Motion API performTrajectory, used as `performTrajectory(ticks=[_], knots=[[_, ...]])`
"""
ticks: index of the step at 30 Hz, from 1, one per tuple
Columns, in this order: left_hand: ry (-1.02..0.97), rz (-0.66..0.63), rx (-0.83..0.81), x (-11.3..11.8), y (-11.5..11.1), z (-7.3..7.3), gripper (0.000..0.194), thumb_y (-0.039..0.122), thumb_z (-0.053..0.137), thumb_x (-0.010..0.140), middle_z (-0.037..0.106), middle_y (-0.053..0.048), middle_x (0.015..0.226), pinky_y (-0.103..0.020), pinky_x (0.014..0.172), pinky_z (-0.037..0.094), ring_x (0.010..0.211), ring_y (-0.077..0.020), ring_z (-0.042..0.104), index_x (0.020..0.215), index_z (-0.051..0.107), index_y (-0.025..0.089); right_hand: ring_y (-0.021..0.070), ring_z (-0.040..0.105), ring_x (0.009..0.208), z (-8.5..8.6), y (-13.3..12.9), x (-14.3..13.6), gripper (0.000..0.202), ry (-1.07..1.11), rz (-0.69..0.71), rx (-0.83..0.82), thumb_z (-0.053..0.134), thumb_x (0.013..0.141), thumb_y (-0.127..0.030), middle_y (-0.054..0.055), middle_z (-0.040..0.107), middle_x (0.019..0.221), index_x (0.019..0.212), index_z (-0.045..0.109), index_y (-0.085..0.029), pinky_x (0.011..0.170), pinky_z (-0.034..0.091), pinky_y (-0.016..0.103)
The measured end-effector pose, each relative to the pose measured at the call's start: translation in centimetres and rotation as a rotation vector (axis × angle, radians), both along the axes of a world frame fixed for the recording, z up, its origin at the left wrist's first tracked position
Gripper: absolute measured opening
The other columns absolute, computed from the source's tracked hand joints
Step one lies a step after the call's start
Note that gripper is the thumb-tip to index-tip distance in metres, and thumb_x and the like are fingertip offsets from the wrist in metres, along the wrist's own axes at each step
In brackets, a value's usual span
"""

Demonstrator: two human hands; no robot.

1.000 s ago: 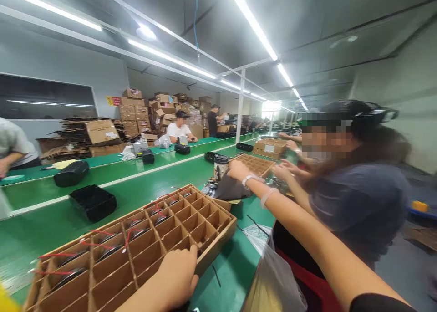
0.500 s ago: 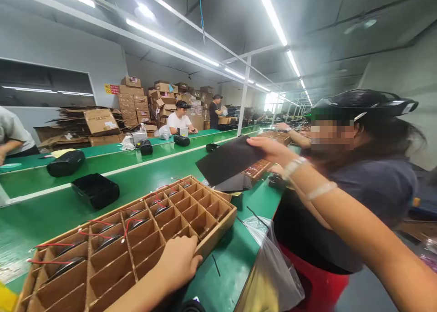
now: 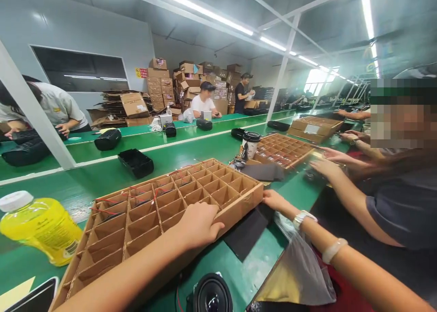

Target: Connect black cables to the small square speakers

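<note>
A divided cardboard box lies at a slant in front of me; speakers with red wires sit in several of its far compartments. My left hand is closed over its near rim, fingers inside a compartment and thumb outside. At the box's right corner is my right hand, its fingers closed against the cardboard and partly hidden. Just below that hand, a black sheet lies on the green table, alongside the box. A loose round speaker rests at the front edge.
A yellow drink bottle stands left of the box. Beyond it sits an open black casing. A paper cup and another divided box are farther right. A plastic bag hangs by the table edge. A co-worker's arm reaches in from the right.
My right hand has come down from the air to the box's corner, and the black sheet it held is now on the table. My left hand stays on the rim. The view has turned left.
</note>
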State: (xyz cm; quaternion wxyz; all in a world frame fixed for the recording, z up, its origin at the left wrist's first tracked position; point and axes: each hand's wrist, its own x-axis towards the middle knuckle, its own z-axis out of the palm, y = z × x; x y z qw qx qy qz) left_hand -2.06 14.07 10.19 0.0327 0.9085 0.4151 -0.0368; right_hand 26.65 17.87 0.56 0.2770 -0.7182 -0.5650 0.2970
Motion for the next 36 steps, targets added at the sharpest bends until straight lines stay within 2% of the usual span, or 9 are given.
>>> performTrajectory(ticks=[4,10,14,19,28,30,32,34,36], knots=[[0.012,-0.028,0.014,0.4,-0.1,-0.7,0.027,0.035,0.052,0.093,0.070,-0.011,0.095,-0.041,0.080,0.053,0.091,-0.0256,0.067,0.100,0.063,0.012,0.0140,0.055,0.101,-0.6,0.7,-0.3,0.028,-0.096,-0.118,0.133,0.053,0.093,-0.034,0.007,0.058,0.103,0.100,0.059,-0.007,0.095,0.049,0.033],[0.026,-0.057,-0.013,1.1,-0.1,-2.4,0.023,0.029,0.049,0.092,0.071,-0.016,0.087,-0.043,0.072,0.052,0.085,-0.0350,0.068,0.097,0.063,0.011,0.0136,0.054,0.103,-1.6,-4.1,0.5,0.030,-0.217,-0.223,0.368,0.046,0.096,-0.034,0.009,0.055,0.108,0.108,0.056,-0.008,0.096,0.048,0.034],[0.029,-0.041,-0.021,1.1,0.2,-2.3,0.022,0.029,0.049,0.092,0.071,-0.014,0.084,-0.042,0.071,0.052,0.083,-0.0343,0.068,0.098,0.063,0.013,0.0143,0.053,0.105,-3.5,-7.4,-1.7,0.031,-0.298,-0.023,0.430,0.047,0.095,-0.036,0.009,0.055,0.109,0.107,0.056,-0.008,0.099,0.046,0.036],[0.041,-0.026,-0.008,0.9,0.3,-1.9,0.024,0.032,0.047,0.093,0.070,-0.014,0.084,-0.043,0.071,0.052,0.085,-0.0350,0.068,0.099,0.062,0.014,0.0251,0.035,0.134,-4.2,-9.6,-3.3,0.046,-0.360,0.362,0.335,0.054,0.091,-0.042,0.009,0.041,0.139,0.132,0.049,-0.021,0.114,0.027,0.056],[0.107,0.049,-0.039,1.6,-1.2,-2.9,0.031,0.025,0.046,0.093,0.070,-0.020,0.096,-0.049,0.080,0.053,0.093,-0.0375,0.067,0.112,0.061,0.007,0.0244,0.036,0.133,-3.1,-12.7,-2.0,0.052,-0.319,0.381,0.370,0.056,0.086,-0.056,0.010,0.042,0.138,0.126,0.056,-0.023,0.113,0.031,0.050],[0.002,0.026,0.038,1.5,-3.5,-4.0,0.043,0.018,0.042,0.090,0.058,-0.024,0.128,-0.055,0.102,0.041,0.121,-0.0380,0.053,0.129,0.051,0.004,0.0190,0.048,0.119,-3.3,-12.8,-3.3,0.042,-0.269,0.377,0.434,0.060,0.084,-0.054,0.008,0.053,0.123,0.111,0.063,-0.022,0.104,0.041,0.040],[-0.259,-0.073,0.146,1.5,-6.8,-6.1,0.059,0.014,0.038,0.085,0.033,-0.015,0.152,-0.051,0.117,0.022,0.140,-0.0317,0.031,0.144,0.035,0.007,0.0148,0.053,0.104,-3.6,-12.9,-4.7,0.035,-0.223,0.377,0.477,0.063,0.082,-0.052,0.006,0.057,0.110,0.099,0.065,-0.022,0.092,0.045,0.033],[-0.536,-0.096,0.157,2.1,-10.5,-8.9,0.071,0.013,0.034,0.084,0.026,-0.007,0.155,-0.042,0.116,0.031,0.140,-0.0250,0.031,0.152,0.014,0.015,0.0143,0.053,0.099,-3.8,-12.9,-5.6,0.030,-0.192,0.380,0.506,0.066,0.080,-0.048,0.005,0.058,0.106,0.093,0.066,-0.021,0.088,0.043,0.032],[-0.541,-0.059,-0.014,3.4,-13.3,-11.6,0.086,0.010,0.037,0.081,0.020,-0.008,0.156,-0.036,0.110,0.042,0.140,-0.0227,0.032,0.151,-0.013,0.017,0.0146,0.052,0.099,-4.1,-13.0,-6.2,0.022,-0.169,0.372,0.529,0.065,0.083,-0.041,0.005,0.059,0.104,0.089,0.066,-0.021,0.088,0.041,0.033]])
